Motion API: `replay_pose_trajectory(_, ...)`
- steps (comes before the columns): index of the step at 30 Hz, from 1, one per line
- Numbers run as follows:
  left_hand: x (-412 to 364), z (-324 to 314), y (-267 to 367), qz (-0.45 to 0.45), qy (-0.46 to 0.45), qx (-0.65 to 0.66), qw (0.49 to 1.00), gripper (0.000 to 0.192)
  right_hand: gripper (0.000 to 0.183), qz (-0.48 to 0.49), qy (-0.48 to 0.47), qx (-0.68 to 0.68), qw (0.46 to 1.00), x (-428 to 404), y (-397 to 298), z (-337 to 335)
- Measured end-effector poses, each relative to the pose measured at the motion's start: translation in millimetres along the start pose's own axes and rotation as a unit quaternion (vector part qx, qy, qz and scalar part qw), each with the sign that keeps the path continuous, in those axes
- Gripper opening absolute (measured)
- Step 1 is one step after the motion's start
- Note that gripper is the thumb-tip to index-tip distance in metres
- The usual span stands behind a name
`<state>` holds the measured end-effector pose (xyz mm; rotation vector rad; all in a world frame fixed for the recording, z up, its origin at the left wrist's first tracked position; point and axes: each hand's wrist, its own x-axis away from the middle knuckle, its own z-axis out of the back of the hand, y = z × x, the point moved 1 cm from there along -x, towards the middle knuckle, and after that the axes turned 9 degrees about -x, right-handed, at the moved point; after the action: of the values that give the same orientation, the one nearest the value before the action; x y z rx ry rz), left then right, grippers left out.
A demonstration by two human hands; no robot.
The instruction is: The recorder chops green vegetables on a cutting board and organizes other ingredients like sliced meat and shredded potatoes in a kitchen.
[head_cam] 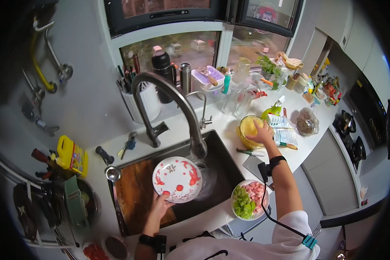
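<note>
My left hand (161, 204) grips the lower rim of a white plate (178, 175) with red printed patterns, tilted over the sink (226, 165). My right hand (262, 132) is spread above an amber glass bowl (240, 138) with pale yellow contents (248, 126). Its fingers are apart; whether they touch the contents I cannot tell. Below that bowl lies a knife with a dark green and white handle (252, 152), its grey blade (255, 165) partly behind my forearm. Nearer me stands a white bowl (237, 213) of chopped green vegetable (243, 203) and diced pink meat (255, 191).
A tall faucet (169, 84) arches over the sink. A wooden board (133, 182) and a ladle (113, 175) lie at its left. Glass jars (230, 100), a spray bottle (273, 107) and plastic packets (284, 135) stand or lie beyond the amber bowl. A yellow jug (71, 156) is far left.
</note>
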<state>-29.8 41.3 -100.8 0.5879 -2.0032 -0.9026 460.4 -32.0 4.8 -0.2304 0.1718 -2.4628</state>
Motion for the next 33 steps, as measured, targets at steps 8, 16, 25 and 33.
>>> replay_pose_trajectory(8, -44.1, -78.7, 7.3, 0.024, -0.098, -0.026, 0.995, 0.061, 0.098, -0.034, -0.086, -0.003, 0.996, -36.1, 18.1, -31.0)
replay_pose_trajectory(16, -65.0, -125.4, 8.5, 0.036, -0.157, -0.036, 0.986, 0.066, 0.098, 0.024, -0.094, 0.002, 0.995, -51.5, 23.4, -42.7)
replay_pose_trajectory(25, -76.7, -163.2, 9.8, 0.053, -0.164, -0.036, 0.984, 0.065, 0.066, 0.059, 0.025, -0.091, 0.994, -62.6, 39.3, -52.9)
replay_pose_trajectory(33, -81.9, -197.4, 20.4, 0.047, -0.189, -0.046, 0.980, 0.059, 0.040, 0.127, 0.092, -0.158, 0.975, -65.4, 48.2, -35.1)
